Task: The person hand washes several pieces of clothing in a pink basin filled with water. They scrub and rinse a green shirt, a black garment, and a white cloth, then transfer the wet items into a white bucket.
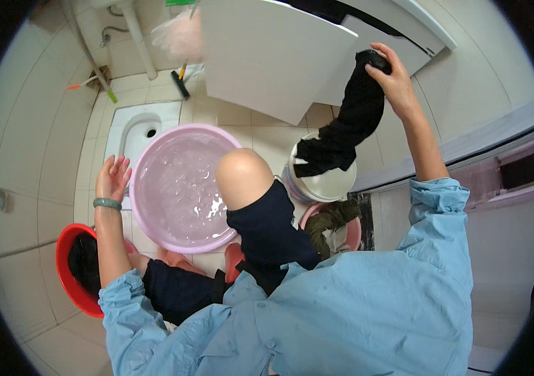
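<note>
My right hand (391, 80) grips one end of a black wet-looking cloth (363, 103), raised at the upper right. The cloth's other end hangs over a white bucket (337, 183). My left hand (113, 178), with a green bangle on the wrist, is held palm up with fingers apart at the left rim of a large pink basin (137, 207) of water; nothing is in it. Below my left forearm, a red basin (62, 268) contains dark cloth (83, 263). A smaller pink basin (354, 232) beside my right knee has olive-green cloth (321, 228) in it.
A squat toilet (121, 124) is set in the tiled floor behind the large basin. A brush (180, 85) rests near the back wall. White cabinet panels (267, 61) stand at the upper middle. Tiled wall (22, 155) runs along the left, and a door track (478, 160) lies right.
</note>
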A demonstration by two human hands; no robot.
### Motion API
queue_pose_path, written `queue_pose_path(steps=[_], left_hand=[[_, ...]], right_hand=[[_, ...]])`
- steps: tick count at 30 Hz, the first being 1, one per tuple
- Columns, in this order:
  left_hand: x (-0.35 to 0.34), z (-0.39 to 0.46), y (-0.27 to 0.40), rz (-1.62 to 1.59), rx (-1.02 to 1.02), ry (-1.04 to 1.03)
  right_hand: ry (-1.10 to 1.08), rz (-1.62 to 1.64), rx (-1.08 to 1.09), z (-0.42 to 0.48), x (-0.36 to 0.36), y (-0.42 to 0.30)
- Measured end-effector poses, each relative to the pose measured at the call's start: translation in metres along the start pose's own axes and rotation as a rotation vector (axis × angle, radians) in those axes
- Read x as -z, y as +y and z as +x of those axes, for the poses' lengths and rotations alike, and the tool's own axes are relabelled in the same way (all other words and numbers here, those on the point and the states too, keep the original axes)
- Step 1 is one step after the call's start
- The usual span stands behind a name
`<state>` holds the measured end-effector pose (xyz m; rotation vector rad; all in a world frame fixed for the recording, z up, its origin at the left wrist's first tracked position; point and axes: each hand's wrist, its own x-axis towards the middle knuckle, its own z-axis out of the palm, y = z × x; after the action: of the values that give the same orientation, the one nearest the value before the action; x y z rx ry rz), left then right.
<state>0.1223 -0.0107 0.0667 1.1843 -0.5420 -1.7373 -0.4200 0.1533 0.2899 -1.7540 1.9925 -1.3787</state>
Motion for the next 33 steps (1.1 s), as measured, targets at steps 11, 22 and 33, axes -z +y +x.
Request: queue_pose_path(steps=[11, 22, 33], left_hand=[[-0.029, 0.023, -0.024, 0.213, 0.064, -0.082], [-0.035, 0.015, -0.021, 0.234, 0.075, -0.094], [-0.036, 0.007, -0.019, 0.33, 0.053, -0.134]], right_hand=[[0.058, 0.448, -0.403, -0.063, 0.037, 0.097], [0.02, 0.21, -0.438, -0.08, 0.036, 0.118], [0.041, -0.045, -0.314, -0.072, 0.046, 0.077]])
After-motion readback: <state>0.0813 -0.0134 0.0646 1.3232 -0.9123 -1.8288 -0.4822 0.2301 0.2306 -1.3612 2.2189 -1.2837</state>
